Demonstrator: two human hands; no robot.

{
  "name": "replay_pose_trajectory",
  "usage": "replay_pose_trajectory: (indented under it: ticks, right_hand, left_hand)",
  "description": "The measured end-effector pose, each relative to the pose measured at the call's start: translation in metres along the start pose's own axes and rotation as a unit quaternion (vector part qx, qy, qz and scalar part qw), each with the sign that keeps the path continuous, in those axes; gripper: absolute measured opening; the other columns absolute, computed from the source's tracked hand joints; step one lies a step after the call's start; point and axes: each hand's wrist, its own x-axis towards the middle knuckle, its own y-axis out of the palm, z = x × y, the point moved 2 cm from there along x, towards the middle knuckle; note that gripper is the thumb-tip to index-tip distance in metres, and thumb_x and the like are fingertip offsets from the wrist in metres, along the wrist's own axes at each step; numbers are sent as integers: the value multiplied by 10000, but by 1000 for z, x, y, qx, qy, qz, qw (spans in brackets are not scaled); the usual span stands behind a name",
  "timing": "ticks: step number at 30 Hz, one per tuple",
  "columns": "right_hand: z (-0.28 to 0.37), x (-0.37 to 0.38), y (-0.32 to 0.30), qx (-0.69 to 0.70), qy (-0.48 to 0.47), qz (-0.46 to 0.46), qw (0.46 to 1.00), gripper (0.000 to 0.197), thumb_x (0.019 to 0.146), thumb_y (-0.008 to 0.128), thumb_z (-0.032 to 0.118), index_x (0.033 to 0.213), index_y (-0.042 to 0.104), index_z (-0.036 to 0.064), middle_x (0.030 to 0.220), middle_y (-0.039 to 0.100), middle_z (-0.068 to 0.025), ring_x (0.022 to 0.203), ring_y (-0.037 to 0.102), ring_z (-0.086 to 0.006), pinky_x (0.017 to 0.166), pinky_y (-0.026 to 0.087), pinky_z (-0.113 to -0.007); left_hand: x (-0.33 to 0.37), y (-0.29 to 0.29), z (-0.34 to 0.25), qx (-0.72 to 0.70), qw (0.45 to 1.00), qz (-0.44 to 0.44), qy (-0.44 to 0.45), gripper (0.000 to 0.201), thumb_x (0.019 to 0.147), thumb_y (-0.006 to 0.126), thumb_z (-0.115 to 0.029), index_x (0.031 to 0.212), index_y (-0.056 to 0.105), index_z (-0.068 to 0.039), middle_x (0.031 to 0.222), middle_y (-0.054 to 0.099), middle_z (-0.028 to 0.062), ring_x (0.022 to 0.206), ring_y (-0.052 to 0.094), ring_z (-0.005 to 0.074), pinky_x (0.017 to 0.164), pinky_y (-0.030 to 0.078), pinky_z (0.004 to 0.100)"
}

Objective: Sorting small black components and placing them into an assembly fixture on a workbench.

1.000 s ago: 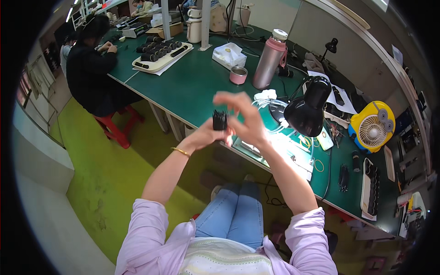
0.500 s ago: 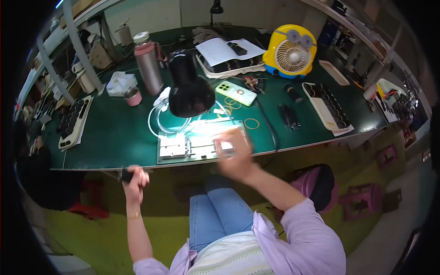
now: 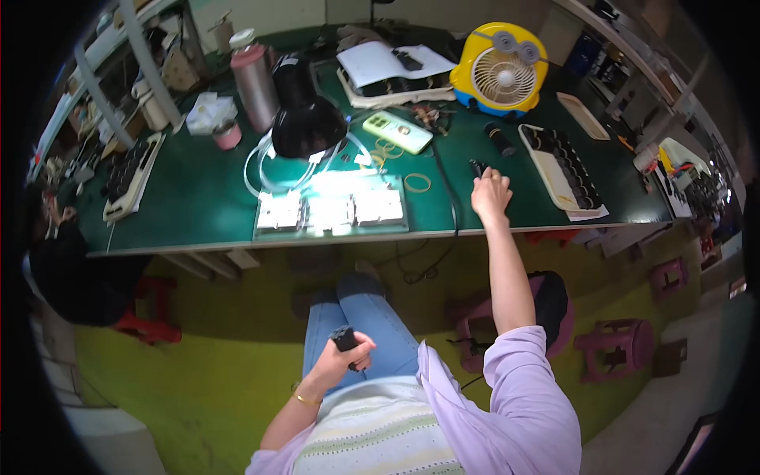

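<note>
My left hand [image 3: 342, 366] is closed round a short black cylindrical part [image 3: 343, 339], held upright above my lap. My right hand [image 3: 492, 195] rests on the green table near its front edge, fingers curled over some small black cylindrical parts [image 3: 478, 167]; only their far ends show past the fingers. To the left of that hand lies a flat plate with metal clamp blocks [image 3: 378, 207], brightly lit by the black desk lamp [image 3: 309, 131]. Another black cylinder [image 3: 499, 139] lies just beyond the right hand.
A cream tray of black parts [image 3: 558, 170] lies at the right, a similar tray [image 3: 131, 178] at the left. Behind are a phone [image 3: 397, 132], rubber bands [image 3: 417, 183], a yellow fan [image 3: 504, 75], a thermos [image 3: 255, 87] and clear tubing [image 3: 255, 170]. Another person sits far left.
My right hand has gone from the lit plate to the black parts on its right. My left hand has come from the table edge to above my lap, still holding the black part.
</note>
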Motion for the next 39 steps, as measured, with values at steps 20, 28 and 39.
replay_pose_trajectory:
  ticks: [20, 28, 39]
  right_hand:
    - [143, -292, -5, 598, 68, 654, 458, 284, 835, 494, 261, 942, 591, 17, 789, 552, -73, 637, 513, -90, 643, 463, -240]
    - [147, -273, -1, 632, -88, 503, 584, 306, 826, 514, 242, 1000, 560, -6, 939, 571, -98, 836, 546, -153, 750, 442, -270]
    - [164, -236, -23, 389, -284, 419, 770, 320, 765, 597, 297, 874, 576, -3, 842, 590, -106, 760, 591, -198, 675, 470, -306]
  left_hand:
    - [-15, -1, 25, 109, 990, -90, 23, 111, 777, 569, -31, 859, 526, 29, 683, 531, 49, 631, 524, 119, 594, 433, 266]
    - [-26, -13, 48, 47, 995, -14, -89, 137, 811, 528, -68, 918, 487, 7, 759, 531, 50, 716, 518, 114, 649, 415, 244]
    - [-6, -24, 33, -182, 982, -33, -36, 105, 831, 515, -90, 894, 501, -7, 729, 531, 65, 683, 525, 143, 662, 444, 280]
